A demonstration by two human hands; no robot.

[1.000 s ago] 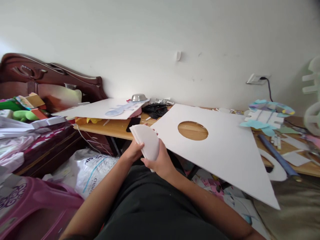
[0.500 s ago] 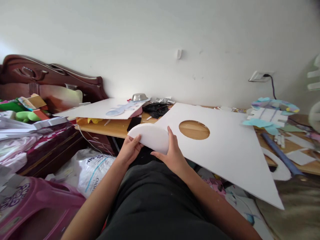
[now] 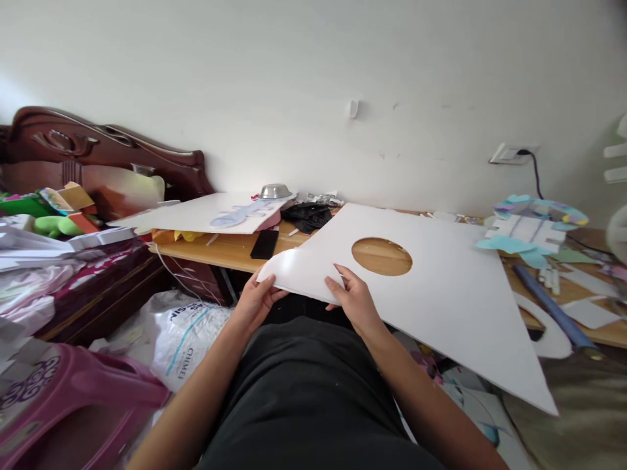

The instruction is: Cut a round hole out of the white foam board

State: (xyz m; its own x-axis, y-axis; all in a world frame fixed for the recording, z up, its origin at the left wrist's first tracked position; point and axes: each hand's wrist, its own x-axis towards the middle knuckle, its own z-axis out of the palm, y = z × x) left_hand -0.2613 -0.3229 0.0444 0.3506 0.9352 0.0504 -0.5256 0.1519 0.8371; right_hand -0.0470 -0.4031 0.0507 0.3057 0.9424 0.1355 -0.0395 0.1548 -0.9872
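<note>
White curved-edged sheet [image 3: 301,267], held near the centre of the frame, in front of the large white board with an oval hole [image 3: 441,261]; impossible to tell whether touching it. Pinched at the left end by the left hand [image 3: 255,303], with thumb on top and fingers bent beneath; held at the right end by the right hand [image 3: 357,303], partly closed, with thumb on top and a lighter-looking grip. Could slip or droop at the right if that grip loosens; could also catch on the board's near edge through being so close, or crease at a corner under too hard a pinch. Compared with half a second ago, tilted differently, with a bright sheen on the upper face, more curled right-hand fingers, and a fuller view of the black phone-like slab [image 3: 265,244] left of centre.
</note>
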